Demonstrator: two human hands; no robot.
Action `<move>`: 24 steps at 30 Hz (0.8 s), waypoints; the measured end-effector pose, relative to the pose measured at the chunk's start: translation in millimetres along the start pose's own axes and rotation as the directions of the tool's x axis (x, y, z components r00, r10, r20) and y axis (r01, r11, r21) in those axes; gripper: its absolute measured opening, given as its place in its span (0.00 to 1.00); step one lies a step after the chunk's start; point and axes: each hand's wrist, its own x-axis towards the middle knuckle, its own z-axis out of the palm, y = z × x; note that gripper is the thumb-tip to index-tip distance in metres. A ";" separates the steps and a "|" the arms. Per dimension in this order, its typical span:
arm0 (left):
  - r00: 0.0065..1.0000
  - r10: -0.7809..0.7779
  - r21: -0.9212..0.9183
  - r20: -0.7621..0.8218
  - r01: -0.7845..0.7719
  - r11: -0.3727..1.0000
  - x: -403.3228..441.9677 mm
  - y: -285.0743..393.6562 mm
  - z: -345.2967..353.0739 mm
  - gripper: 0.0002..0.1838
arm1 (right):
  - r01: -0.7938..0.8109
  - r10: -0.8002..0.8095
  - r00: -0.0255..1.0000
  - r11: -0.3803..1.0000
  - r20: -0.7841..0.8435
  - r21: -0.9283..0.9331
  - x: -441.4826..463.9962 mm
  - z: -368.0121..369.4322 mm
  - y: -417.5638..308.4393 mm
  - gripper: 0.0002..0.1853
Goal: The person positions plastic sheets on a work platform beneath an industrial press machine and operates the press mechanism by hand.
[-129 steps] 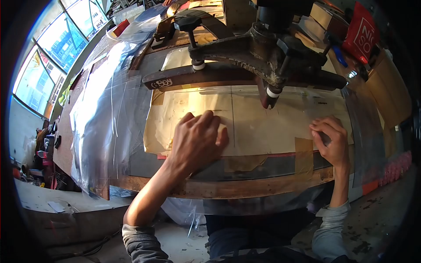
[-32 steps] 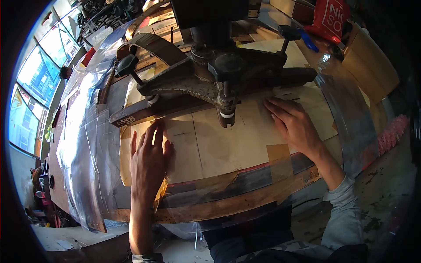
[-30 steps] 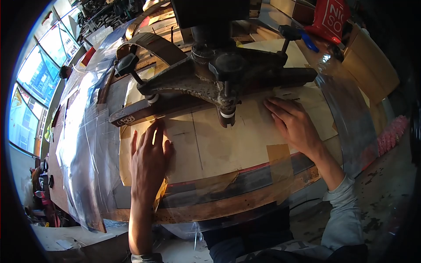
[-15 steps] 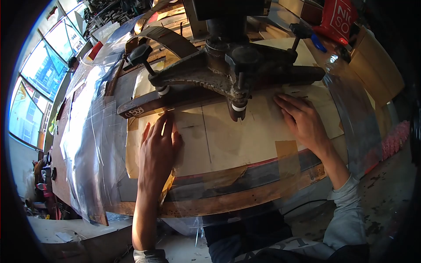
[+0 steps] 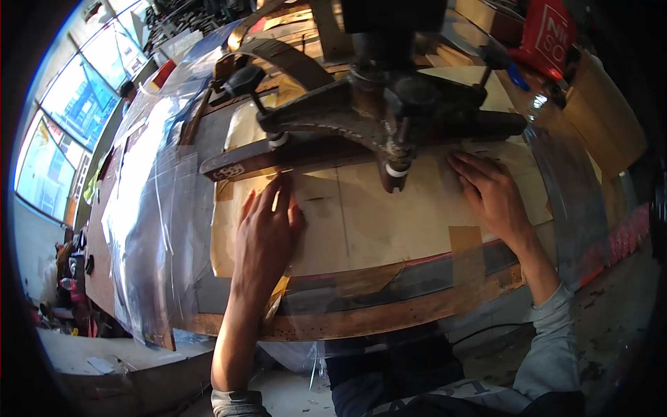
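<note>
L hand [image 5: 266, 226] palm-dn on sheet [image 5: 389, 229], fingers spread | R hand [image 5: 495, 198] palm-dn, fingers ext. inward

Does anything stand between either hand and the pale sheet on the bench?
Nothing visible stands between the left hand or right hand and the pale sheet. The dark bar crosses the sheet just beyond the fingertips.

head camera | looks forward, down | near, above workbench [image 5: 389, 320] | wide, dark-rimmed view
</note>
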 end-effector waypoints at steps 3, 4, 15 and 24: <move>1.000 -0.017 0.014 -0.023 0.017 1.000 -0.9 -1.1 5.3 0.22 | 0.006 -0.005 1.000 1.000 0.010 -0.022 -1.1 1.2 1.6 0.17; 0.999 -0.030 0.022 -0.026 0.031 0.999 -1.9 -0.5 6.1 0.22 | 0.009 -0.009 1.000 1.000 0.006 -0.027 -1.7 1.8 2.5 0.17; 0.998 -0.039 0.077 -0.059 0.044 0.996 -3.4 6.0 3.6 0.20 | 0.012 -0.012 1.000 1.000 -0.008 -0.017 -1.7 4.1 3.5 0.17; 0.998 -0.045 0.041 -0.045 0.047 0.998 -2.0 1.5 5.1 0.19 | 0.001 -0.001 1.000 1.000 0.004 -0.016 -0.9 3.0 1.3 0.17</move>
